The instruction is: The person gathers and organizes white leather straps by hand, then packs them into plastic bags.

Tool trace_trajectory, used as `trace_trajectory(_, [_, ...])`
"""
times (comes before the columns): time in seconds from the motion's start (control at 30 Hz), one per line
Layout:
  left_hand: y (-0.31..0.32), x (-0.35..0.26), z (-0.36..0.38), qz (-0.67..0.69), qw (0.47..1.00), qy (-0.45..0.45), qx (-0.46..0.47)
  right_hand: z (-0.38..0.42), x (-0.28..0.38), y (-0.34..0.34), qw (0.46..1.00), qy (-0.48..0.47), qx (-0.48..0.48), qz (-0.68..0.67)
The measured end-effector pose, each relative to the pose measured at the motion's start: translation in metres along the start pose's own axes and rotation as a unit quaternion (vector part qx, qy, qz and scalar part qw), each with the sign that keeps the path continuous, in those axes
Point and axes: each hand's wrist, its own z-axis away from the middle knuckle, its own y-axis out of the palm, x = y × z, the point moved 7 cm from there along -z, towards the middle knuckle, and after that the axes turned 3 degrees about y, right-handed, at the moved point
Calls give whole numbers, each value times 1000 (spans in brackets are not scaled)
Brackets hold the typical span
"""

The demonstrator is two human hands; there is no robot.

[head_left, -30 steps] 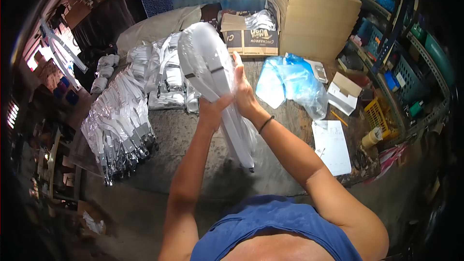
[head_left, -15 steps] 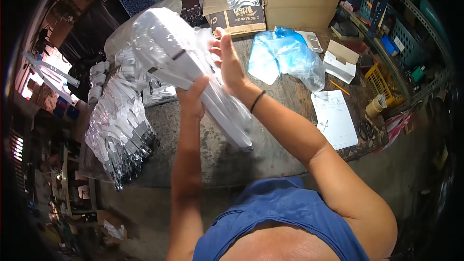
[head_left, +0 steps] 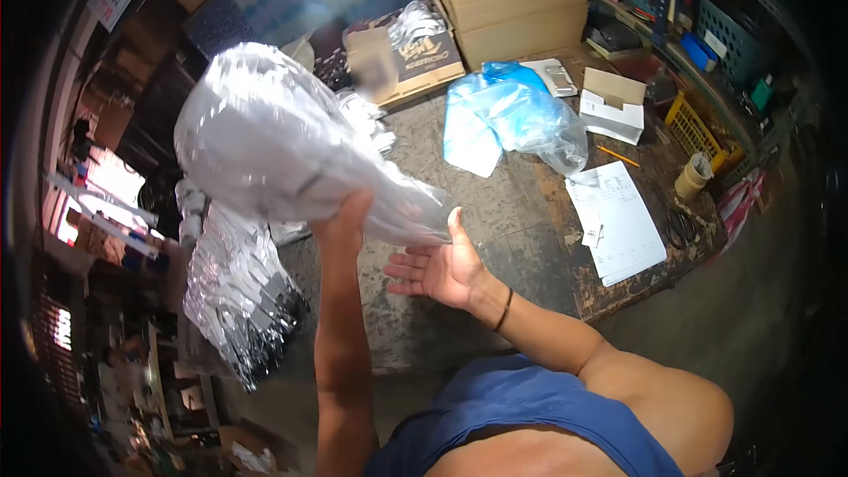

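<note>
Head view, left to right: a heap of glossy, plastic-sleeved white straps (head_left: 243, 287) lies fanned on the surface (head_left: 521, 256), dark tips toward the near edge. Overlapping it in view, the wrapped bundle (head_left: 256, 141) is held up in the air; since a moment ago it has swung leftward and tipped flatter, its broad, rounded end out left and its narrow end pointing right. Its clear film is crinkled and shiny, the pale contents smeared by motion.

The left hand (head_left: 343, 216) grips it toward the near side, thumb showing, the other digits hidden, and now seems to bear the weight alone. Behind, a stiff brown printed carton (head_left: 424, 62) stands with pale coils in its top.

The right hand (head_left: 455, 272) has dropped to the narrow end, freed from steadying: palm upturned, fingers (head_left: 405, 273) spread wide and grasping nothing; whether the thumb touches the film I cannot tell.

Further right lie a limp, translucent blue plastic bag (head_left: 512, 110), flat white papers (head_left: 616, 225) and an angular, open-flapped white box (head_left: 611, 119).
</note>
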Motion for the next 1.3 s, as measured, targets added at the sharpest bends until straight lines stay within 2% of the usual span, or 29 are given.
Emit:
trace_trajectory(0.03, [5, -2, 12, 4, 1000, -24, 12, -6, 13, 3, 997, -37, 51, -38])
trace_trajectory(0.1, [16, -8, 28, 4, 998, -49, 30, -2, 25, 13, 994, -76, 78, -28])
trace_trajectory(0.17, [30, -21, 38, -56, 994, 16, 95, 4, 36, 27, 977, -144, 159, 2])
trace_trajectory(0.2, [34, -27, 43, -88, 987, 48, 123, 9, 39, 33, 974, -139, 177, -31])
trace_trajectory(0.3, [30, -26, 58, -155, 968, 114, 162, 13, 49, 35, 973, -158, 168, 11])
trace_trajectory(0.33, [14, -2, 62, -159, 974, 110, 119, 23, 48, 29, 981, -137, 120, 65])
trace_trajectory(0.37, [13, 0, 63, -160, 977, 109, 93, 27, 48, 13, 973, -103, 62, 199])
trace_trajectory(0.4, [11, 2, 65, -161, 979, 109, 67, 35, 50, -7, 941, -68, 4, 330])
trace_trajectory(0.43, [19, -8, 60, 34, 998, 61, 8, 47, 51, -23, 910, -12, -14, 415])
trace_trajectory(0.47, [21, -8, 55, 230, 972, 16, -48, 58, 55, -35, 866, 43, -31, 497])
trace_trajectory(0.5, [14, -2, 54, 234, 970, 22, -56, 68, 63, -28, 861, 48, -31, 506])
trace_trajectory(0.57, [6, 24, 56, 254, 965, -16, -56, 95, 96, -2, 729, -74, -131, 667])
trace_trajectory(0.6, [8, 23, 59, 257, 965, -18, -58, 96, 92, 14, 728, -72, -134, 668])
trace_trajectory(0.63, [18, 26, 62, 276, 959, -41, -53, 99, 96, 55, 710, -254, -104, 648])
trace_trajectory(0.67, [28, 28, 67, 295, 952, -67, -47, 107, 99, 87, 667, -428, -72, 606])
trace_trajectory(0.7, [34, 29, 73, 298, 951, -72, -47, 98, 92, 99, 568, -480, -50, 666])
trace_trajectory(0.77, [43, 26, 78, 286, 956, -65, -27, 95, 77, 107, 437, -538, -24, 721])
trace_trajectory(0.9, [34, 29, 87, 275, 957, -79, -54, 96, 67, 107, 427, -511, -32, 745])
trace_trajectory(0.93, [32, 28, 85, 264, 961, -71, -47, 87, 71, 99, 594, -394, -38, 701])
trace_trajectory(0.97, [31, 27, 84, 254, 964, -61, -39, 78, 68, 87, 733, -260, -44, 627])
trace_trajectory(1.0, [27, 27, 83, 254, 965, -59, -41, 76, 69, 85, 733, -259, -41, 628])
trace_trajectory(1.07, [16, 32, 83, 226, 969, -72, -63, 79, 69, 97, 669, -347, 50, 656])
trace_trajectory(1.1, [15, 32, 83, 226, 969, -70, -66, 76, 68, 98, 668, -345, 53, 657])
trace_trajectory(1.17, [15, 31, 81, 234, 968, -68, -60, 80, 65, 111, 529, -423, 42, 734])
trace_trajectory(1.3, [13, 30, 82, 233, 969, -72, -33, 65, 70, 109, 534, -408, 36, 740])
